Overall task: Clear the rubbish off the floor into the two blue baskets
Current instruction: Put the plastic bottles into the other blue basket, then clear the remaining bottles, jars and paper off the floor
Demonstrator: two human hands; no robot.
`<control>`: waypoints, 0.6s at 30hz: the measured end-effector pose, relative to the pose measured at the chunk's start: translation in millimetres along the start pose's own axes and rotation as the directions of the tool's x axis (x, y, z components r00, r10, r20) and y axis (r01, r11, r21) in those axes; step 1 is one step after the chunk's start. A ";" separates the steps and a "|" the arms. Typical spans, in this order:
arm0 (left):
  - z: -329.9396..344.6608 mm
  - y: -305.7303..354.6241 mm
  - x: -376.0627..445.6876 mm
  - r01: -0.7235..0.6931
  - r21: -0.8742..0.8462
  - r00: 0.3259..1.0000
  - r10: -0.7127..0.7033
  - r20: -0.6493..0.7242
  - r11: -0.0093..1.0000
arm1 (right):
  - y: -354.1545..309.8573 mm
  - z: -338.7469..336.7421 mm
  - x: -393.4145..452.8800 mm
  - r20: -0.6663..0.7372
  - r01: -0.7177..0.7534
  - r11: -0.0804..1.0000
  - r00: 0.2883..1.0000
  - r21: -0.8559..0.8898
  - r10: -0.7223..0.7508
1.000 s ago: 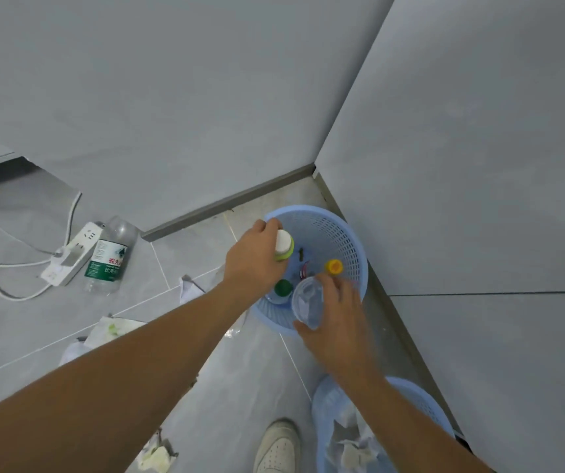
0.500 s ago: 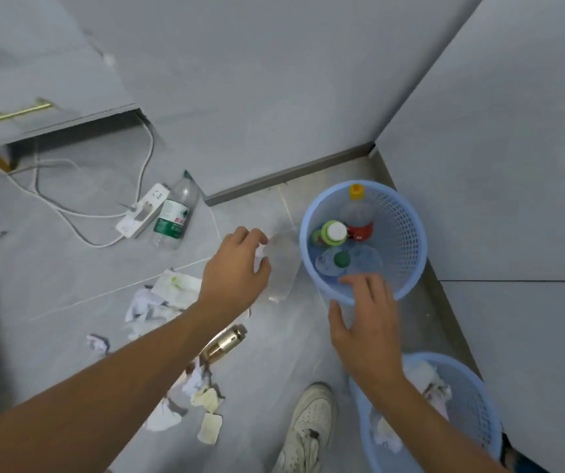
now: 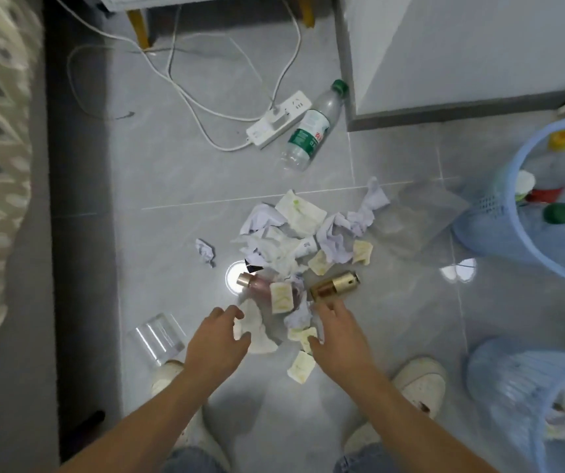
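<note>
We have both hands out over the rubbish pile (image 3: 291, 240) on the floor (image 3: 178, 186), and neither grips anything yet. Our left hand (image 3: 217, 339) hangs fingers spread over a white tissue (image 3: 257, 331); our right hand (image 3: 337, 331) reaches, loosely spread, just short of the gold bottle (image 3: 335, 285). The pink bottle (image 3: 257, 285) lies between them, half under paper. Best, we judge, to take the gold bottle across its middle so it cannot roll, and to bunch the tissue with the scraps near it. The far basket (image 3: 479, 230), holding bottles, stands well right; the near basket (image 3: 499, 380), holding paper, sits by our right shoe (image 3: 417, 384). Both forearms slope down, palms toward the floor.
</note>
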State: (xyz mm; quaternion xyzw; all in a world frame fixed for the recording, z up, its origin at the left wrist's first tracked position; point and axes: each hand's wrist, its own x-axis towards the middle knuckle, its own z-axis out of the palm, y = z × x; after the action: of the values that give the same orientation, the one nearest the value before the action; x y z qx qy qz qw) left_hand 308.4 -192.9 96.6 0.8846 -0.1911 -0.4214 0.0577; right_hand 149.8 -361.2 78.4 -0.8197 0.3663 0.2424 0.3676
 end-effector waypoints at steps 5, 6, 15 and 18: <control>48.7 -32.0 19.0 -0.067 0.064 0.998 0.065 0.026 0.996 | -8.8 59.7 22.9 0.047 -0.004 0.992 0.999 -0.129 0.010; 58.7 -34.6 22.7 -0.070 0.076 0.997 0.068 0.025 0.995 | -9.2 68.1 24.7 0.047 0.004 0.988 0.999 -0.157 0.003; 111.7 -49.7 50.2 -0.147 0.065 0.985 0.152 -0.081 0.987 | 28.8 104.9 39.1 0.010 0.076 0.978 0.997 -0.194 -0.075; 117.1 -58.9 53.6 -0.240 0.036 0.970 0.242 -0.041 0.970 | 38.7 103.8 42.5 0.015 0.126 0.979 0.992 -0.160 -0.125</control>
State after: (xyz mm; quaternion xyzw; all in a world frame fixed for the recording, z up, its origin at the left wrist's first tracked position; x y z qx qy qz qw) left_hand 266.2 -152.5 -32.5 0.8649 -0.3022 -0.3883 0.0993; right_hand 132.5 -316.1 -29.9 -0.8675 0.2923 0.2492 0.3159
